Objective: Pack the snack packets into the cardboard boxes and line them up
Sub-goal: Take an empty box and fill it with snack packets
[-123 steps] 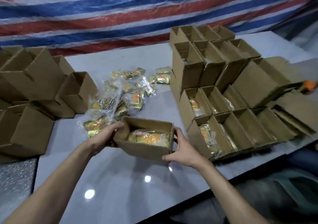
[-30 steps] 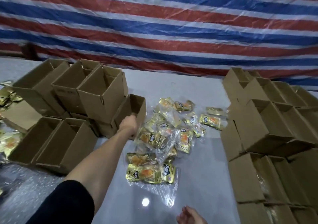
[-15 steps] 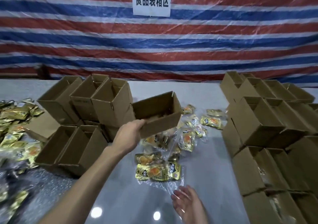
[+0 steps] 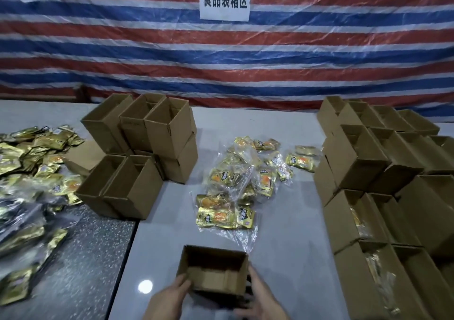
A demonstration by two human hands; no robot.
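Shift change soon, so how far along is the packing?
Done: rows of boxes at right, several showing packets inside. In hand: an empty box, gripped by the left hand, the blurred right hand against its side. Left: loose packets mid-table, another packet pile far left, and the spare boxes stacked beside it.
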